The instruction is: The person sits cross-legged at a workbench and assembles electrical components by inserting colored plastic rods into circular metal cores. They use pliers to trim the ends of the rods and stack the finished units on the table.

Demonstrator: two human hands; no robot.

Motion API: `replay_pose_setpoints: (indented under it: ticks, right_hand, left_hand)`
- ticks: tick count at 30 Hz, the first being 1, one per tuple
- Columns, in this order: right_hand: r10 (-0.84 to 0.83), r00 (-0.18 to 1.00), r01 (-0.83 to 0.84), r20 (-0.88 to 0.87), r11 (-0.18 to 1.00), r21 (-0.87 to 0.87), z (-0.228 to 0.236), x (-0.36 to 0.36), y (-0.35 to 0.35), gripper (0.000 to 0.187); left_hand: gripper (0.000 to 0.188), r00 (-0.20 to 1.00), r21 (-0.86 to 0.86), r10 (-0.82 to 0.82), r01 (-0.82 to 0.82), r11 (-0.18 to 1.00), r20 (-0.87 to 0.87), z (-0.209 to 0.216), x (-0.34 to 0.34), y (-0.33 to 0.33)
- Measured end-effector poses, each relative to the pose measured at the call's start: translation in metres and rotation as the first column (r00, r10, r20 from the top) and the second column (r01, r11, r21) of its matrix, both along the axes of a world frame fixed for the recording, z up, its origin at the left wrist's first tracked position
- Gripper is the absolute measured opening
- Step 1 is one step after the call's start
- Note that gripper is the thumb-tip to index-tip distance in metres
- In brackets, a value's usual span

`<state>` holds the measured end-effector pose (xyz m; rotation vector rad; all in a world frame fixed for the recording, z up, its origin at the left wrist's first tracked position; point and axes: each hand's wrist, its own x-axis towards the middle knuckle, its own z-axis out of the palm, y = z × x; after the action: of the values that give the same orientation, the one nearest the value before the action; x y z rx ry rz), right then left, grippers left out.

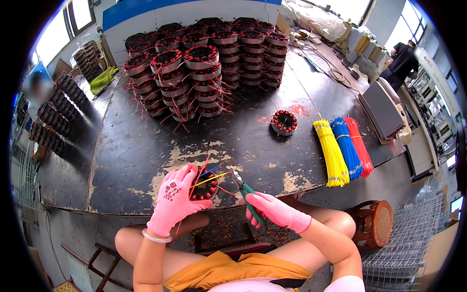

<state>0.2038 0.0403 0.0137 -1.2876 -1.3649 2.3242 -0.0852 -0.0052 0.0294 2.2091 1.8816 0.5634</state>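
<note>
The coil ring lies at the near edge of the table, blue, yellow and red wires rising from it. The left hand (gloved in pink) covers its left side, thumb spread from fingers — whether it grips wires, I cannot tell. The right hand is curled around green-handled pliers — tips near the wires.

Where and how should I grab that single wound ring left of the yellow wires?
Probably best by the outer wall of the wound ring, from its near right side: it lies flat with that wall exposed, while loose red wires stray out on its left.
</note>
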Motion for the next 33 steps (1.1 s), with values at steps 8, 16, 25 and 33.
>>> replay_pose_setpoints:
  ticks: [8, 16, 25, 33]
  right_hand:
    - [0.007, 0.996, -0.015, -0.089, 0.995, -0.094, -0.003, 0.009, 0.009, 0.059]
    - [0.106, 0.986, -0.136, -0.128, 0.956, -0.26, 0.003, 0.007, 0.002, 0.059]
    - [0.135, 0.986, -0.155, -0.101, 0.962, -0.225, 0.006, -0.013, 0.017, 0.067]
    - [0.025, 0.999, -0.028, -0.038, 0.997, -0.076, -0.008, -0.024, 0.013, 0.063]
  left_hand:
    - [0.09, 0.987, -0.024, 0.16, -0.16, 0.987, -0.001, 0.002, 0.015, -0.009]
    - [0.103, 0.904, 0.046, 0.406, -0.403, 0.914, -0.133, -0.013, 0.026, -0.007]
    - [0.101, 0.926, 0.079, 0.358, -0.35, 0.933, -0.124, -0.015, 0.019, -0.007]
    - [0.102, 0.933, 0.112, 0.344, -0.333, 0.936, -0.102, -0.019, 0.018, -0.008]
